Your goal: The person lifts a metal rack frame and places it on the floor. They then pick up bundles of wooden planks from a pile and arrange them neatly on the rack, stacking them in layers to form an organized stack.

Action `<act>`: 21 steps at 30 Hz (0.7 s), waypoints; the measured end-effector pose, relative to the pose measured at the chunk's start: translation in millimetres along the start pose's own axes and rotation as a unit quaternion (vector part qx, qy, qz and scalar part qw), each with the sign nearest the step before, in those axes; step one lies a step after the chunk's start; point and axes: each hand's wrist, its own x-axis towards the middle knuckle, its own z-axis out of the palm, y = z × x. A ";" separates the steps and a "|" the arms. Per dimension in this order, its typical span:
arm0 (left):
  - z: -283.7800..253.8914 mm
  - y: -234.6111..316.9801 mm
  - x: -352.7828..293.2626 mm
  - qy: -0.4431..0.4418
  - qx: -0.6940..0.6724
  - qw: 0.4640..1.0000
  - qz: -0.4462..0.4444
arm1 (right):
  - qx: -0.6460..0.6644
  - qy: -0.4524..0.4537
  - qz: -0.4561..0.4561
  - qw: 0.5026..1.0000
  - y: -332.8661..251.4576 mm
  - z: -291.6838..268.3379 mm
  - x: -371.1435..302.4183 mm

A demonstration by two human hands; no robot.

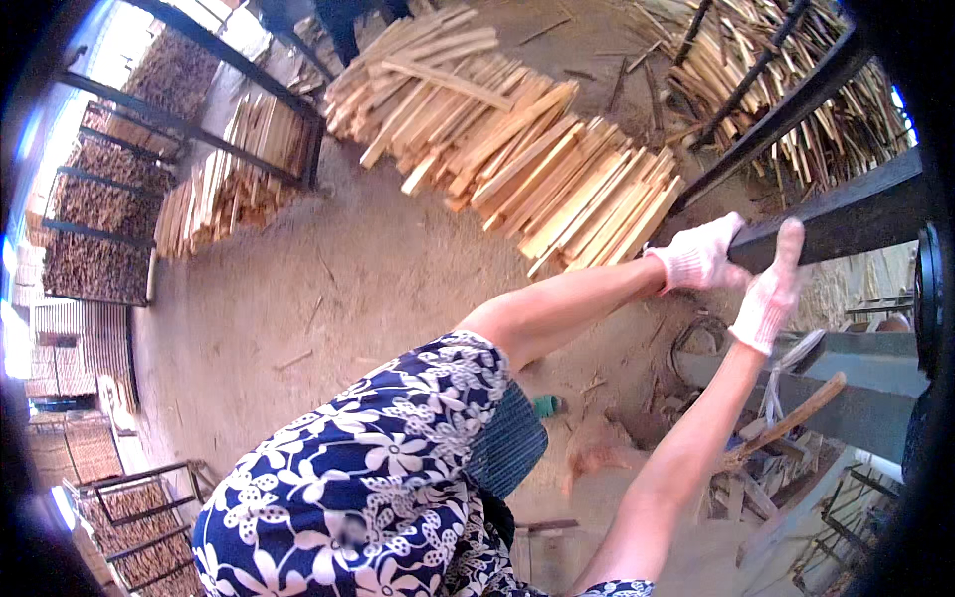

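Observation:
Pale knitted gloves cover both hands, which are close together at the right of the view. My left hand is at the near end of a dark beam, its thumb and fingers spread apart. Beside it, my right hand points its straightened fingers upward across the beam's side. Nothing I can make out is held in either hand; part of the beam's end is hidden behind them. Just left of the hands, a long row of pale wooden slats lies on the floor.
A grey machine frame stands below the beam, with a wooden stick slanting across it. A dark metal rack holds thin sticks at upper right. More slats and stacked racks stand at left. A blue-green woven seat is near me.

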 end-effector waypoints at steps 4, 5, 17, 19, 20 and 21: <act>6.4 6.9 -57.8 0.008 0.052 0.999 -0.004 | -0.063 0.064 -0.035 0.995 -26.3 -1.4 -79.6; 18.0 16.2 -81.9 0.035 0.069 0.997 -0.010 | -0.005 0.034 -0.053 0.998 -4.0 -24.0 -83.3; 0.1 66.8 -411.7 -0.225 -0.006 0.974 -0.016 | -0.049 0.128 -0.021 0.990 -18.1 -84.2 -471.8; -32.5 90.1 -368.4 -0.269 -0.022 0.962 0.045 | -0.020 0.188 -0.068 0.980 -35.1 -70.0 -449.8; -27.6 97.2 -390.8 -0.240 0.018 0.970 0.041 | -0.026 0.213 -0.050 0.976 -31.1 -81.8 -468.8; -30.4 96.2 -414.7 -0.245 -0.010 0.968 0.048 | -0.022 0.136 -0.050 0.989 -40.4 -84.0 -498.4</act>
